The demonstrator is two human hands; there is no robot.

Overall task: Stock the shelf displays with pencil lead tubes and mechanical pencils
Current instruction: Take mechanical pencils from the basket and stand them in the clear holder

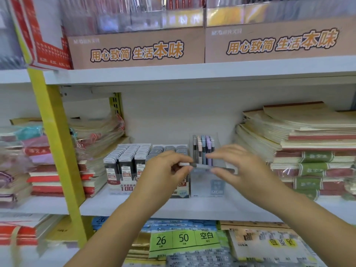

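**Pencils (200, 166) in hand.** You hold at least 2, 1 pale and 1 dark. They lie level and crosswise just in front of the clear pencil box (217, 182), near its upper front edge.

**Progress, as judged.**
- The rear of the box carries upright rows of stocked pencils (204, 149) in grey, pink, blue and lilac.
- The front part of the box looks unfilled, so the pencil stocking appears partly done and the held pencils are not yet placed.
- The 2 lead trays (134, 157) stand just beside the box on its left. They look full to the back, which suggests little or nothing is left to do there.

**Hands.**
- Your left hand (165, 168) has its fingers curled round the pale ends and pinches them.
- Your right hand (240, 166) comes in from the right, with fingers loosely extended above the dark barrel and the thumb beneath it.
- Blur hides the contact, so whether the right hand pinches or only steadies cannot be told.
- Both forearms rise from the lower edge and converge before the box.

**Surround.** The box and trays stand on a white shelf (173, 207), with notebooks (300, 135) stacked to either side.
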